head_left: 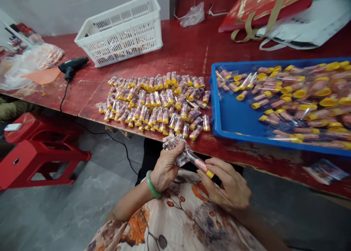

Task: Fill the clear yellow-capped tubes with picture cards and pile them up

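Note:
My left hand (168,167) is closed on a small stack of printed plastic sleeves (175,145), thumb on top, just off the table's front edge. In my right hand (229,185) is a clear tube with a yellow cap (201,164) and pinkish contents, gripped near the capped end. The tube's far end meets the sleeves; whether it sits inside one I cannot tell. Beyond my hands, many short wrapped tubes with yellow caps (153,101) stand and lie in rows. To the right, a blue tray (216,108) holds many loose yellow-capped tubes (290,86).
A white crate (120,35) and a black heat gun (72,66) with a hanging cord are at the back left. Plastic bags (33,59) lie far left. Red stools (41,152) stand below. Bags (268,9) rest back right, more printed sleeves (326,170) front right.

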Tool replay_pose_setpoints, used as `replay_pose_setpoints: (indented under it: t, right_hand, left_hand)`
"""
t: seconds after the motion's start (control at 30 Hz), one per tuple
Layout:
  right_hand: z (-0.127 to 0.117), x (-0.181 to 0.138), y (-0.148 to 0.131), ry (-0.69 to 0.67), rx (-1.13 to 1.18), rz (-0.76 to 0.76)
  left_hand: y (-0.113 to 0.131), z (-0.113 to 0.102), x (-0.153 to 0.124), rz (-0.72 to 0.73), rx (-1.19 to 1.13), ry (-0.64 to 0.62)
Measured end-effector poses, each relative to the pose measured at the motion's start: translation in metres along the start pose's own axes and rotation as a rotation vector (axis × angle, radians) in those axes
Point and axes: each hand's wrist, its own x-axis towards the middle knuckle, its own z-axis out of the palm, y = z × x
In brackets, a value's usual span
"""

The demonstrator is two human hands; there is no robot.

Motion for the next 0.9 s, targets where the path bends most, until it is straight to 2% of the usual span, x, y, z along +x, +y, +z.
replay_pose_setpoints:
  t: [0.17,0.33,0.5,0.63,0.77,0.9]
  right_hand:
    - [0.009,0.004,-0.003,0.128,0.099,0.158]
    - [0.011,0.0,-0.003,0.111,-0.038,0.027]
    - [0.015,0.003,-0.003,0.147,-0.137,0.017]
    - [0.02,-0.002,0.0,0.14,-0.177,-0.082]
    - [0.028,-0.015,0.007,0.161,-0.105,0.006]
    - [0.033,-0.016,0.013,0.078,0.011,0.062]
  left_hand:
    - [-0.002,-0.004,0.003,-0.025,0.003,-0.029]
    - [-0.006,-0.01,0.007,-0.024,0.019,-0.025]
    - [-0.007,-0.009,0.004,0.024,0.061,-0.049]
    - [-0.007,-0.008,0.003,0.06,0.084,-0.052]
    - [-0.008,-0.01,0.003,0.032,0.118,-0.048]
    - [-0.009,-0.011,0.002,0.035,0.144,-0.093]
